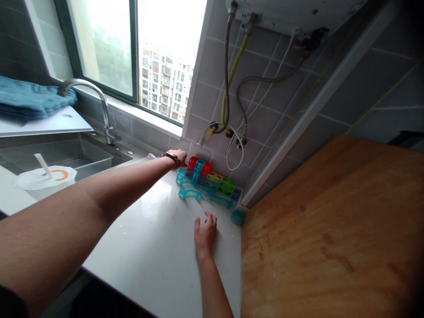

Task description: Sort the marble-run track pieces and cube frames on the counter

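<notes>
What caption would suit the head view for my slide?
Left hand extended beside colourful plastic pieces; right hand half-curled nearer the camera, over a white countertop.

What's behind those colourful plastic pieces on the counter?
Behind the colourful plastic pieces rises the tiled wall. The pieces hide the wall's foot there, so anything small behind them can't be seen.

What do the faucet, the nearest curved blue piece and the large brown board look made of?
Faucet: probably chromed metal, shiny with bright reflections. Curved blue piece: likely tinted plastic, since it looks see-through. Brown board: seemingly wood, matte-looking, with visible grain.
</notes>
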The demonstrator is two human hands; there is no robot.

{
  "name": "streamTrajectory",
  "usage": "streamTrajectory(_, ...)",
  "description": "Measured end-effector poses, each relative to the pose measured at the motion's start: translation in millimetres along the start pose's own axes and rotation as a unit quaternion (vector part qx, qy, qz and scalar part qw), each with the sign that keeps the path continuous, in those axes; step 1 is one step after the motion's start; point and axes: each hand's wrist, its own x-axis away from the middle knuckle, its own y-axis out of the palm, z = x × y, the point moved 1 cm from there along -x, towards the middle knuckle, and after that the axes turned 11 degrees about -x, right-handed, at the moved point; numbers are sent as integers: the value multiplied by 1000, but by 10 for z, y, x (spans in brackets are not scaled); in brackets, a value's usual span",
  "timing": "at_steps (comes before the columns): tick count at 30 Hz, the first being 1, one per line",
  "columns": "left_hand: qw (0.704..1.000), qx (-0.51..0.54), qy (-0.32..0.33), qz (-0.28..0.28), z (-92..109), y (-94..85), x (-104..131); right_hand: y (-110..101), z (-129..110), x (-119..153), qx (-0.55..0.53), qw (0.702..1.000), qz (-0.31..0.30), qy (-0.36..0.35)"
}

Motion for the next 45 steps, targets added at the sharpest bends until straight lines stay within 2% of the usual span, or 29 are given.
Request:
streamTrajectory(5,999,22,-16,-44,30,178,-4,-18,-43,9,13,1000,-11,-4)
streamTrajectory(9,997,51,-27,-49,112,358,23,-34,-81,17,23,1000,-17,-3)
streamTrajectory(14,995,70,-51,-59,153,503,-15,-51,-125,20,29,999,-22,2)
streamTrajectory(26,988,131,-59,-50,109,595,-177,-70,-158,20,36,999,-34,20)
streamTrajectory(33,974,188,-112,-61,41,721,-178,-83,-186,18,36,999,-33,21)
streamTrajectory(40,938,315,-139,-31,-142,562,-119,-87,-172,14,17,999,-31,25)
streamTrajectory(43,905,403,-138,7,-185,511,72,-85,-158,9,-5,999,-27,27)
streamTrajectory(45,872,473,-124,34,-154,541,310,-83,-156,4,-30,999,-24,28)
